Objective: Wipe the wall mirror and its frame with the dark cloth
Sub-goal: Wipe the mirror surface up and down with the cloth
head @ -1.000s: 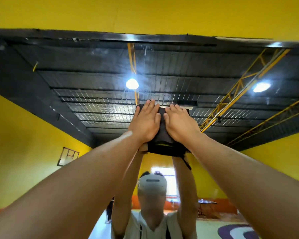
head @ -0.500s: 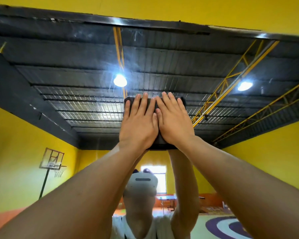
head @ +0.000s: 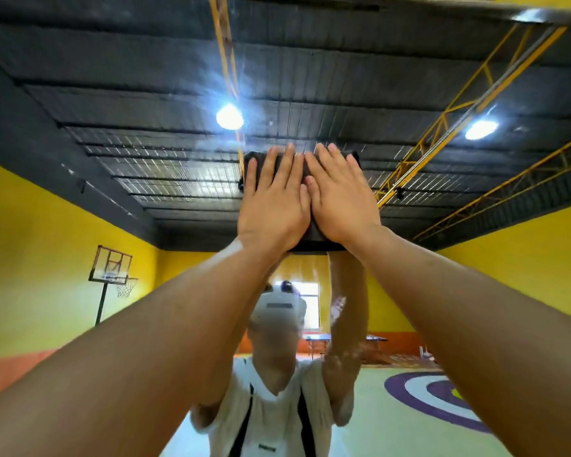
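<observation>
The left hand [head: 272, 206] lies flat, fingers straight and pointing up, pressing the dark cloth [head: 317, 240] against the smooth mirror [head: 112, 179]. The right hand [head: 342, 202] presses flat beside it, thumbs touching. The soft, folded cloth sits under the 2 palms, roughly square, with no clear long axis.

The cloth [head: 317, 242], bunched a second ago with a fold hanging below the wrists, now lies spread flat on the mirror [head: 112, 127]. The left hand [head: 272, 206] and right hand [head: 340, 202] press it with longer, straighter fingers, and they now touch along their inner edges. The mirror's frame [head: 524, 16] now sits at the very top of the view. The reflected basketball hoop [head: 112, 268] and purple floor rings [head: 435, 394] show more fully.
</observation>
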Motion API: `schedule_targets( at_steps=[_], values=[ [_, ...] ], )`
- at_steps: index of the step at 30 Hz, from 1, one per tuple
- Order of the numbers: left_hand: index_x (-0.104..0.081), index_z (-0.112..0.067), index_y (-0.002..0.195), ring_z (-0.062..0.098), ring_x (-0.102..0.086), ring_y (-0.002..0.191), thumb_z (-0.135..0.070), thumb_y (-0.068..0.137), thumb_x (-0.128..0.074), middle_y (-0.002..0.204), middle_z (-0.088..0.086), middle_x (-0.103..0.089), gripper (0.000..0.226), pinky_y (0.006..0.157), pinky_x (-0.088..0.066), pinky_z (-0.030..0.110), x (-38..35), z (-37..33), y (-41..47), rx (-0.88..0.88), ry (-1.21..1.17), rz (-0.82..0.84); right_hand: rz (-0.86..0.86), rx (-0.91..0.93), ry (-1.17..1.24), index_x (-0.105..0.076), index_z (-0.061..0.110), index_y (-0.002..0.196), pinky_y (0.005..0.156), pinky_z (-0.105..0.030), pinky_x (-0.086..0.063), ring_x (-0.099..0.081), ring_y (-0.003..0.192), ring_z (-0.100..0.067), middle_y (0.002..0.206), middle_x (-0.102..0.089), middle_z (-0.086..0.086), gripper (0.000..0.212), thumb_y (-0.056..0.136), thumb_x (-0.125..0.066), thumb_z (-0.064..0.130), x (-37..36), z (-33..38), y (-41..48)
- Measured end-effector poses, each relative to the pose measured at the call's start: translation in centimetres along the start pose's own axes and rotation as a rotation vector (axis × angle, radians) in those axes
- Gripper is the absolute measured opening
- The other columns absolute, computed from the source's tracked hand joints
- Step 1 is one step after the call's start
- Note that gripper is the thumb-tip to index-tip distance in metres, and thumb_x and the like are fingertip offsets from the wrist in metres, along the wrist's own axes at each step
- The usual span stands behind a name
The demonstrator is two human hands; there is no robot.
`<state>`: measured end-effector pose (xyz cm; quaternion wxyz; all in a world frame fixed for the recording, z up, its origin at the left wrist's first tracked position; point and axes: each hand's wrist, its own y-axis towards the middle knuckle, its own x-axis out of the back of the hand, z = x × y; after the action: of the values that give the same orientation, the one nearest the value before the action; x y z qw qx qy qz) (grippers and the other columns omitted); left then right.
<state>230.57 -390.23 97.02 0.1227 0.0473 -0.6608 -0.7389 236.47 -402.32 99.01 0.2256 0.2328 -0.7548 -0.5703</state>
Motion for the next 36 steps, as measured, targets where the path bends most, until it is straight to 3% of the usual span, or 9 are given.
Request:
schedule_targets(
  at_steps=[11,15,28,36],
  values=[
    [-0.02,-0.018,0.165,0.02,-0.007,0.16,-0.04,0.107,-0.011,0.173,-0.001,-0.015,0.063,0.129,-0.006,0.051,-0.9,-1.8,-6.1,-0.025,0.058,-0.04,0.0,-0.016,0.014,-0.02,0.017,0.164,0.13,-0.043,-0.001,-0.003,0.16,-0.021,0.172,-0.015,-0.006,0.057,0.111,-0.016,0.036,-0.6,0.5,-7.1],
    [-0.018,-0.018,0.165,0.021,-0.005,0.16,-0.039,0.109,-0.014,0.173,0.0,-0.013,0.06,0.129,-0.007,0.052,-1.1,-2.1,-8.4,-0.052,0.075,-0.036,-0.022,-0.028,0.016,-0.025,0.016,0.163,0.13,-0.045,-0.005,-0.006,0.16,-0.023,0.171,-0.018,-0.008,0.06,0.108,-0.012,0.037,-0.8,1.0,-9.5],
    [-0.021,-0.019,0.165,0.022,-0.006,0.16,-0.036,0.112,-0.019,0.173,-0.001,-0.014,0.056,0.129,-0.007,0.051,-2.0,-2.2,-13.8,-0.085,0.08,-0.063,-0.087,-0.049,-0.011,-0.035,0.014,0.16,0.129,-0.047,-0.013,-0.015,0.159,-0.026,0.169,-0.027,-0.009,0.053,0.111,-0.025,0.032,-1.7,2.8,-14.8],
    [-0.021,-0.017,0.165,0.023,-0.005,0.16,-0.034,0.111,-0.024,0.173,0.001,-0.014,0.057,0.129,-0.007,0.051,-1.7,-2.6,-17.5,-0.092,0.051,-0.038,-0.024,-0.054,-0.034,-0.027,0.016,0.163,0.129,-0.047,-0.009,-0.008,0.16,-0.025,0.171,-0.019,-0.008,0.055,0.111,-0.023,0.034,-1.9,3.9,-18.5]
  ],
)
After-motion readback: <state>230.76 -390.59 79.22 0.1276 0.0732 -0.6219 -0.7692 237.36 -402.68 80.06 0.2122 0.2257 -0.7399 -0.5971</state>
